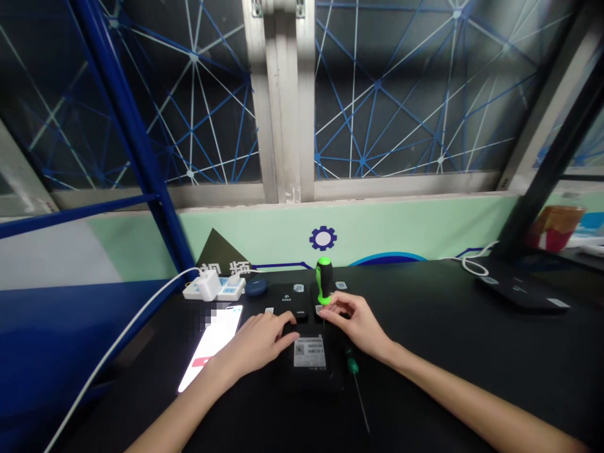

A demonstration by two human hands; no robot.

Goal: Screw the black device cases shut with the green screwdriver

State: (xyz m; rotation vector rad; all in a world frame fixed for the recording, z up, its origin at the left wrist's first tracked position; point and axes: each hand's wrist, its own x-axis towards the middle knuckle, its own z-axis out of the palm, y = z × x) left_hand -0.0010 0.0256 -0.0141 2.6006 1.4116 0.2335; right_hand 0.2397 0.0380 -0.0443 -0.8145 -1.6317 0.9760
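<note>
A steel-framed window (pixel 283 94) across the back, and below it a black workbench (pixel 472 371) — on it a lit smartphone (pixel 210 346) and, farther left, a white power strip (pixel 213 289). At the middle, a black device (pixel 309 377) with a white label, under a curved left hand (pixel 252 343), resting on top without gripping. Just beyond the label, a right hand (pixel 353 321) with thumb and fingers pinched — on a small part or nothing, impossible to tell. Beside the device, a thin green-handled screwdriver (pixel 352 363); behind the hands, an upright green-and-black handle (pixel 324 280).
</note>
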